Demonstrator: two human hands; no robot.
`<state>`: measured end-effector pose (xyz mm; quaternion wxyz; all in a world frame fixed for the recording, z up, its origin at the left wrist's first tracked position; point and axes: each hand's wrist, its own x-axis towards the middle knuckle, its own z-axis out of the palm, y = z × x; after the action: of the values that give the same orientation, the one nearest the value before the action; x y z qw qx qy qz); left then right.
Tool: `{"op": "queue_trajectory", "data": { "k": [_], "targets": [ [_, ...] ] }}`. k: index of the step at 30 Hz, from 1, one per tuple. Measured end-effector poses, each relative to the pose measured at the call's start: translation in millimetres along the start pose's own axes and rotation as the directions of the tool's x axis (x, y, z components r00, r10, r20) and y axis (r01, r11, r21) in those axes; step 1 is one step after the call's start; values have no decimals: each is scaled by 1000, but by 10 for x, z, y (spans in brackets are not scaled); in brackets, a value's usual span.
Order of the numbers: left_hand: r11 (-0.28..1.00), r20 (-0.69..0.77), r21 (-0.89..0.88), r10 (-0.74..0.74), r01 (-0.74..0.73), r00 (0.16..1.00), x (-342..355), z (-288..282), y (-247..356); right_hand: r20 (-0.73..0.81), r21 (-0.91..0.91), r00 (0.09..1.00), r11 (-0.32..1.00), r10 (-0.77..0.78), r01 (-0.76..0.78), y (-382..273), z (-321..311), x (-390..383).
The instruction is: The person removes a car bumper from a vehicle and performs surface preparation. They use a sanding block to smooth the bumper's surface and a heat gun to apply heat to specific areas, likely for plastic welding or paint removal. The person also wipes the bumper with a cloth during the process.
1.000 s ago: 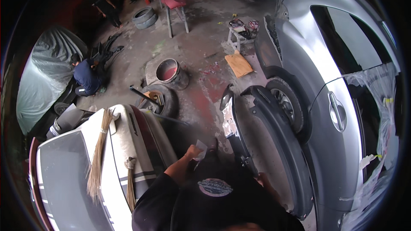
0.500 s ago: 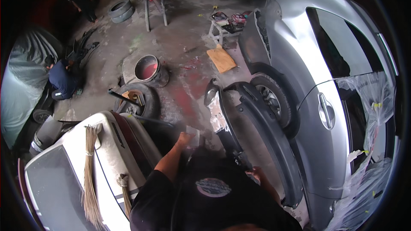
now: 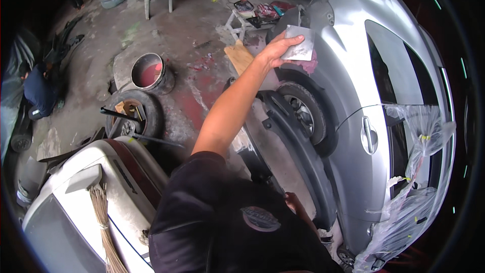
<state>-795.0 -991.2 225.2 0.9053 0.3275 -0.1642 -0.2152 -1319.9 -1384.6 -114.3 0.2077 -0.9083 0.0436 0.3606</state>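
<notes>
Left hand (image 3: pixel 275 50) pinches a flat metal spreader (image 3: pixel 299 44) against pink filler (image 3: pixel 309 64) on the silver car's fender (image 3: pixel 343 45), twelve o'clock of the wheel (image 3: pixel 302 112); spreading underway, steady strokes needed next; right hand (image 3: pixel 291 202) unclear.

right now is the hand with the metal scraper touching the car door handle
No, the left hand holds the scraper on pink filler at the car's fender, apart from the door handle.

A detached dark bumper (image 3: pixel 298 151) is lying along the silver car (image 3: pixel 364 121), narrowing the gap beside the front wheel (image 3: pixel 303 114). The left hand (image 3: pixel 278 50) is reaching over it with a flat metal spreader (image 3: pixel 300 44), touching the fender above that wheel. To the left, a tyre (image 3: pixel 134 114), a drum (image 3: pixel 149 73) and a white car (image 3: pixel 96 197) are crowding the floor; bare concrete (image 3: pixel 192 25) is lying open beyond them. A small stand (image 3: pixel 247 17) is blocking the car's nose.
</notes>
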Motion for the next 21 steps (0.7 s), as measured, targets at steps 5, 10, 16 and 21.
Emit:
{"op": "queue_trajectory", "data": {
  "k": [5, 10, 16, 21],
  "targets": [
    [990, 32, 94, -111, 108, 993, 250, 175, -20, -74, 154, 987, 979, 143, -130, -356, 113, -109],
    [906, -26, 99, -411, 411, 911, -662, -608, -1043, -46, 282, 967, 932, 252, -229, -855, -17, -232],
    [650, -386, -67, -717, 757, 581, -2860, -1652, -1915, -127, 205, 973, 964, 195, -166, -902, 145, -229],
    [614, -687, -255, -659, 747, 307, -4077, -2281, -2104, -183, 215, 966, 966, 184, -143, -874, 185, -247]
  ]
}}
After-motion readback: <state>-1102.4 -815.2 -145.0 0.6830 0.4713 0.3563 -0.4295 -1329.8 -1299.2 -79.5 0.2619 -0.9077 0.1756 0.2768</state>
